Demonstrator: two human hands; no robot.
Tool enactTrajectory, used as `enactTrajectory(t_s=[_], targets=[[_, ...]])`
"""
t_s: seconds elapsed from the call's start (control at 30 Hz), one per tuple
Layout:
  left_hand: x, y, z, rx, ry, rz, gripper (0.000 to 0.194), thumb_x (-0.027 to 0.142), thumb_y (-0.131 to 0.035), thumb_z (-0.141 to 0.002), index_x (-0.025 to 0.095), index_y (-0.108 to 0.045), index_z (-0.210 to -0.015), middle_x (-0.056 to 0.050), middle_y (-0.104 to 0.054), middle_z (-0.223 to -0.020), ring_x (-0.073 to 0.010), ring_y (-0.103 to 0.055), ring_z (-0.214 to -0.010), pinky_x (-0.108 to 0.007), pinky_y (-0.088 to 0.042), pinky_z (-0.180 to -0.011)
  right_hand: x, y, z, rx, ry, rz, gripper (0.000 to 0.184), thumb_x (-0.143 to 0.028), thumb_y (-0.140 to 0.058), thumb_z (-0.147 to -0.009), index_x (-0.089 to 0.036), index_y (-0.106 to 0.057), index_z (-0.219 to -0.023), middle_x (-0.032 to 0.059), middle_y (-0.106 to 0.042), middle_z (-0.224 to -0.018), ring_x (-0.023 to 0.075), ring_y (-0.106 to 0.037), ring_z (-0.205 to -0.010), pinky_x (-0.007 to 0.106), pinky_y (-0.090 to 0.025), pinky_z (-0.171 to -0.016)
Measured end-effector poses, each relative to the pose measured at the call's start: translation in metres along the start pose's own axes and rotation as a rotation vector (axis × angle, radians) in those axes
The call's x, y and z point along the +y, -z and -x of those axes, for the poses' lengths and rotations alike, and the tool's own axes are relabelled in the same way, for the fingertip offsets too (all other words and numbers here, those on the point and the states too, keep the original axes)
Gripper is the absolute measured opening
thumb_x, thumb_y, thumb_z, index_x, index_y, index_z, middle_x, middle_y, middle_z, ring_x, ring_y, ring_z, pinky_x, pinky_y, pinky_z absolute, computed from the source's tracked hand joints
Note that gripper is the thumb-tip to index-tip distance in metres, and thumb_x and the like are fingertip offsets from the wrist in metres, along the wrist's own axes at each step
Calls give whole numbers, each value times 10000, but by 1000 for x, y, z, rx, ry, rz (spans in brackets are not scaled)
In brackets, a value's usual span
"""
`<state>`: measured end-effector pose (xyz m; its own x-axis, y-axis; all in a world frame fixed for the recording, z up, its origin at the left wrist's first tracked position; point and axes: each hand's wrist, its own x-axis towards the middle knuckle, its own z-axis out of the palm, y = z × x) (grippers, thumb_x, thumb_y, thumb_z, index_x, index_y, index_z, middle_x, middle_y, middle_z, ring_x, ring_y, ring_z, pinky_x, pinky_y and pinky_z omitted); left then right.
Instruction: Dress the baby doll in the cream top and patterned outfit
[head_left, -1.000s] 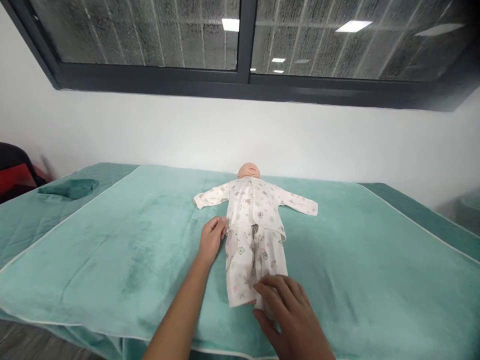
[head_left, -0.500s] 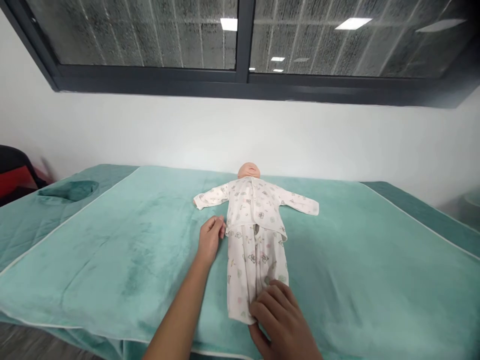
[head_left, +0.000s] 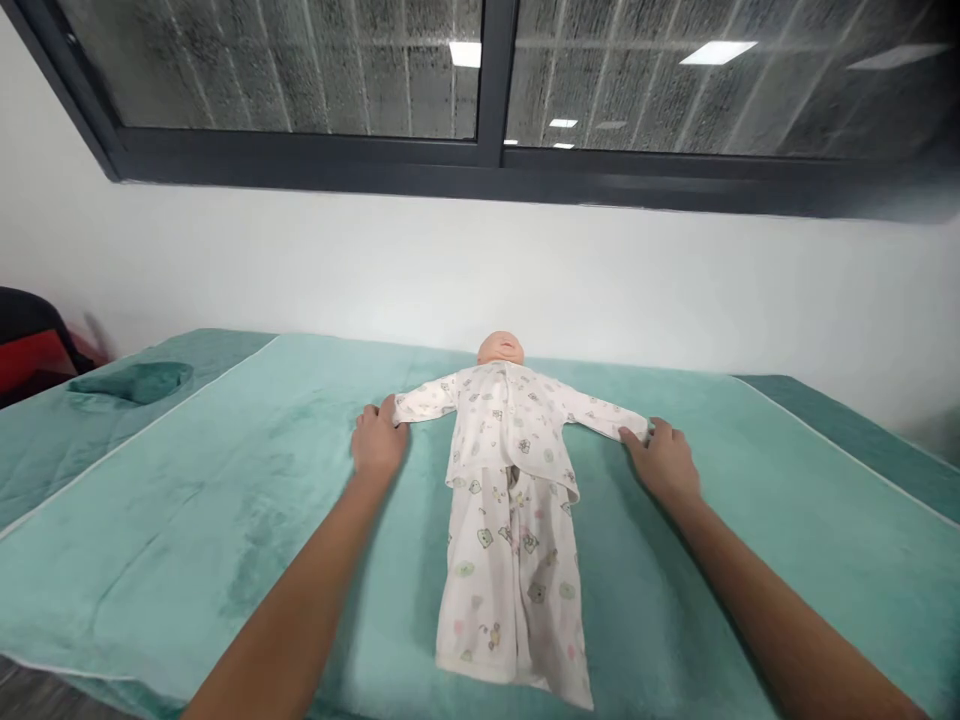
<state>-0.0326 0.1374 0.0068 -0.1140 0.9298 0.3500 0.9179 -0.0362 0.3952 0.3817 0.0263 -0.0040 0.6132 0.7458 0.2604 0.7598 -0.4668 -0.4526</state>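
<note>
A baby doll (head_left: 501, 349) lies on its back on a teal towel (head_left: 247, 480), head toward the wall. It wears a white printed top (head_left: 514, 425) with both sleeves spread wide and matching trousers (head_left: 514, 580) that reach toward me. My left hand (head_left: 379, 440) is at the end of the doll's left-side sleeve, fingers curled on the cuff. My right hand (head_left: 664, 462) is at the end of the other sleeve, fingers closed on its cuff.
The towel covers a bed with a darker green quilt (head_left: 45, 450). A folded dark green cloth (head_left: 131, 381) lies at the far left. A red and black chair (head_left: 26, 345) stands beyond it. A white wall (head_left: 480, 270) and a window are behind.
My left hand moved from the doll's waist out to the left cuff. My right hand left the trouser hem and went to the right cuff. The trousers now lie stretched longer toward me.
</note>
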Motion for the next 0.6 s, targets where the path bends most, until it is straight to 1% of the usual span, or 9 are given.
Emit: enactTrajectory(t_s=[0.07, 0.13, 0.23, 0.3, 0.37, 0.43, 0.53, 0.6], targets=[[-4, 1, -9, -36, -36, -43, 453, 223, -439, -883, 256, -543, -1322, -135, -597, -1098, -309, -568, -1036, -385, -447, -813, 9, -16, -25, -71, -2, 37, 595, -531, -417, -890, -123, -499, -1316, 224, -579, -1243, 370, -543, -1153, 489, -443, -911], [-9, 3, -16, -31, -75, -63, 483, 163, -418, -876, 264, -537, -1333, -116, -611, -1134, -275, -586, -1023, -345, -443, -792, 13, -26, -43, -91, 53, -4, 521, -476, -409, -899, -157, -520, -1297, 178, -617, -1223, 334, -574, -1115, 449, -447, -913], [-19, 5, -27, 56, -69, -77, 485, 164, -399, -890, 268, -523, -1347, -92, -605, -1204, -250, -599, -1011, -323, -440, -779, 18, -35, -64, -25, 130, -83, 446, -403, -428, -886, -169, -565, -1239, 147, -642, -1201, 293, -586, -1091, 402, -440, -930], [-25, 4, -33, 92, -14, -85, 472, 183, -397, -897, 272, -523, -1343, -90, -604, -1210, -261, -598, -1008, -333, -441, -774, 23, -40, -74, 15, 122, -110, 426, -390, -450, -870, -169, -590, -1205, 143, -655, -1171, 285, -593, -1059, 394, -444, -918], [-29, 2, -36, 72, 19, -114, 472, 169, -403, -884, 276, -539, -1323, -102, -612, -1164, -279, -594, -994, -351, -441, -766, 28, -44, -78, 42, 85, -104, 418, -390, -465, -859, -173, -608, -1186, 141, -664, -1130, 283, -600, -1014, 396, -453, -889], [-31, -1, -37, 43, 17, -148, 497, 131, -416, -855, 274, -549, -1312, -121, -602, -1129, -293, -582, -999, -365, -439, -771, 32, -45, -77, 76, 59, -70, 419, -386, -467, -854, -176, -620, -1183, 144, -654, -1109, 281, -597, -996, 398, -453, -876], [-30, -3, -35, 68, -44, -162, 567, 86, -446, -800, 259, -536, -1333, -141, -555, -1206, -306, -547, -1071, -384, -441, -829, 32, -42, -68, 151, 69, -26, 439, -389, -467, -847, -170, -632, -1189, 163, -600, -1132, 291, -560, -1056, 409, -439, -909], [-29, -3, -32, 103, -101, -163, 604, 61, -461, -762, 245, -540, -1332, -138, -531, -1272, -306, -527, -1120, -395, -440, -881, 27, -37, -59, 213, 114, -15, 450, -397, -470, -841, -150, -636, -1178, 179, -556, -1175, 306, -519, -1113, 422, -418, -952]])
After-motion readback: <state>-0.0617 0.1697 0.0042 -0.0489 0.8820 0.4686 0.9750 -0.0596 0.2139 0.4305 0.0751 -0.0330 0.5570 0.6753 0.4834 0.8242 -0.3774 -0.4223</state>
